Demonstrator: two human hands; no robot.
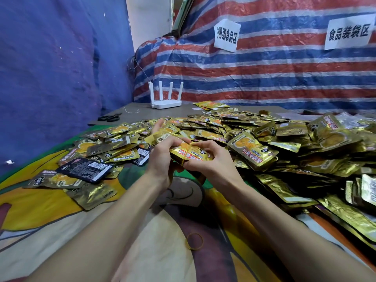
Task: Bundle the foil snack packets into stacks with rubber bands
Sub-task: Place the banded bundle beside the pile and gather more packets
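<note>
Cloth point(50, 210) printed with a bright cartoon covers the near surface, soft and slightly creased. A loose band point(194, 241) of thin yellow rubber lies on it in an open ring between the two bare forearms, well apart from the hands.

Further in, both hands hold a small stack point(191, 154) of packets above the cloth, at the near edge of the pile. The left hand point(162, 157) grips the stack's left end, fingers curled over its top face. The right hand point(211, 159) grips the right end, fingers arched over the top and the thumb pressed to the near edge. A thin yellow strand point(180, 160) crosses the stack near the left hand; whether it goes all the way round I cannot tell. The top packet is flat, shiny gold foil with red lettering.

Behind and to the right spreads the pile point(264, 139): crinkled gold pouches, overlapping at all angles. One dark packet point(84, 169) lies at the pile's left fringe, its label side up.

Past the pile a grey board point(132, 115) carries black-handled scissors point(109, 117) and a white router point(166, 98) with four upright antennae. A red, white and blue striped tarp point(264, 68) hangs behind, bearing two paper signs point(226, 35), beside a blue sheet point(50, 58) on the left.
</note>
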